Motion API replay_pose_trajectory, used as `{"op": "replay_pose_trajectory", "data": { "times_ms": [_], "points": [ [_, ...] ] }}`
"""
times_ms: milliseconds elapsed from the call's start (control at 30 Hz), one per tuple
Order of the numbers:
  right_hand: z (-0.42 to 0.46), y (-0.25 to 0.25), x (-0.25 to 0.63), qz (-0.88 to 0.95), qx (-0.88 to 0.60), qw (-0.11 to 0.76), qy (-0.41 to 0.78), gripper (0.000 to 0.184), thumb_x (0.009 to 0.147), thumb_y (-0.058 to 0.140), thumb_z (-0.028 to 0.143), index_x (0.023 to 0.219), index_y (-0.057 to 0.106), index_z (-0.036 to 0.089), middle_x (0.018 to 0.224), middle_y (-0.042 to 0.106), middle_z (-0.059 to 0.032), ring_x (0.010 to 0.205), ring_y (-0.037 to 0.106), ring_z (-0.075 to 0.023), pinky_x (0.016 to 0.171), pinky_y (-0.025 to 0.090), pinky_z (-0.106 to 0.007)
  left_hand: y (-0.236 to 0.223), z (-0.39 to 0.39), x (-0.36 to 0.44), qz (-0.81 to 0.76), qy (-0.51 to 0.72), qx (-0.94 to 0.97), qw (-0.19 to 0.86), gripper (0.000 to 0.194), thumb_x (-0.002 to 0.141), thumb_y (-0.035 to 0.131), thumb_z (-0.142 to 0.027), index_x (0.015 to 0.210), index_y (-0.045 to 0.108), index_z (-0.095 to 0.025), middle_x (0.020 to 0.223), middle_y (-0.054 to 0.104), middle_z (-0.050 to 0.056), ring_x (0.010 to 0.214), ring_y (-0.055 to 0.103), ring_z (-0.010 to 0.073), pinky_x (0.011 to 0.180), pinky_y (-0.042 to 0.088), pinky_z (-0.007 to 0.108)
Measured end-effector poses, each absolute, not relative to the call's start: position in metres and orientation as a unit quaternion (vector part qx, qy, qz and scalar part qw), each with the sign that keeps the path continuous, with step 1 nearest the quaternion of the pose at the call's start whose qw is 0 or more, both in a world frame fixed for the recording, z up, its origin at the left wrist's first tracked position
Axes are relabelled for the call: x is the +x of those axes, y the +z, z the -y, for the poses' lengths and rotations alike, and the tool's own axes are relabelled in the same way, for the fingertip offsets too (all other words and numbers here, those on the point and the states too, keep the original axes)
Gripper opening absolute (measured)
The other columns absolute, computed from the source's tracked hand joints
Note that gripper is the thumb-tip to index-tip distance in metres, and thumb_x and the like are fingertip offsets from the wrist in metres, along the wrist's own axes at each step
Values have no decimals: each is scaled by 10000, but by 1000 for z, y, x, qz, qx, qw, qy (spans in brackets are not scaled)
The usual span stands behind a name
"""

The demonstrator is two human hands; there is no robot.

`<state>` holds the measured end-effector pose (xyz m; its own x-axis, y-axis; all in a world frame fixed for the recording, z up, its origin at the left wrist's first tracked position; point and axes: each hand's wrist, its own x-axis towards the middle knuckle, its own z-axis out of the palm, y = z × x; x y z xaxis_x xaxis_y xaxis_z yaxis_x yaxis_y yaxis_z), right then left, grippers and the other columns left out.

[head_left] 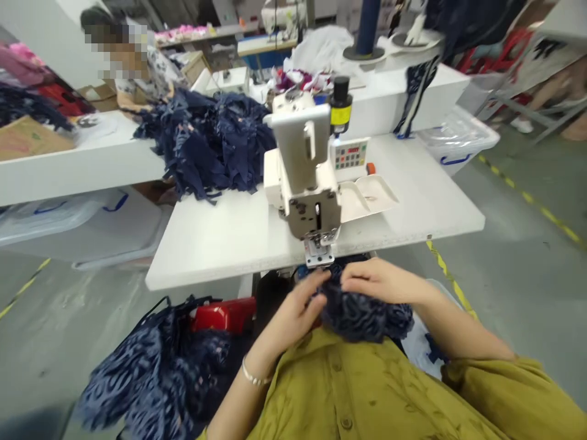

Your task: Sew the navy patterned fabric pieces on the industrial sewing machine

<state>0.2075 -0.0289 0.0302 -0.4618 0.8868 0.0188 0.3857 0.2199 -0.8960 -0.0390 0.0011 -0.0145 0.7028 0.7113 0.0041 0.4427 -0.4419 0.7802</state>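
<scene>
A piece of dark blue patterned fabric lies bunched in my lap, just below the presser foot of a cream sewing machine. My left hand grips the fabric's left edge with curled fingers. My right hand lies over the top of the fabric, fingers pinched on it near the needle. A thin bracelet circles my left wrist.
The machine stands on a white table with a heap of blue fabric pieces at its back left. More blue fabric hangs over a red object at my left. Clear plastic bins and a seated person lie beyond.
</scene>
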Motion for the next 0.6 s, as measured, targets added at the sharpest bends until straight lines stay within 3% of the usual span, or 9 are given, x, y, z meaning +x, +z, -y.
{"op": "replay_pose_trajectory", "data": {
  "times_ms": [100,200,300,433,500,600],
  "points": [
    [18,39,186,758,-380,289,443,186,928,541,328,931,687,213,898,711,5,822,660,-130,746,468,-189,5,6,-22,-327,165,786,498,383,917,505,-411,1184,636,-170,1110,695,97,997,645,232,876,519,322],
    [11,48,196,804,-392,241,376,235,890,607,411,1011,660,217,871,700,10,769,641,-125,679,439,-183,7,-1,-18,-390,189,742,512,374,863,560,-488,892,728,-155,807,722,50,751,658,204,670,526,249],
    [14,48,218,807,-448,257,287,262,892,601,439,1003,664,210,903,692,-6,820,622,-140,724,435,-207,0,-12,-18,-433,254,662,556,414,768,660,-545,863,736,-149,795,724,53,758,664,213,669,534,251],
    [26,33,242,742,-481,395,252,285,963,495,371,875,665,161,812,659,-26,767,602,-126,739,470,-228,-3,-16,-18,-447,329,537,635,535,678,718,-607,934,737,-137,813,734,84,781,682,241,683,564,299],
    [32,30,250,725,-480,443,218,287,974,474,357,846,652,171,761,646,-12,712,592,-120,748,488,-252,2,-14,-16,-429,328,561,627,496,683,722,-591,909,750,-149,824,741,88,789,686,242,698,570,304],
    [42,34,257,719,-478,502,50,184,968,495,277,916,661,218,836,673,-14,831,618,-149,968,430,-372,19,-10,-10,-353,271,689,573,362,747,698,-509,846,767,-168,828,747,78,780,688,222,729,563,283]
  ]
}}
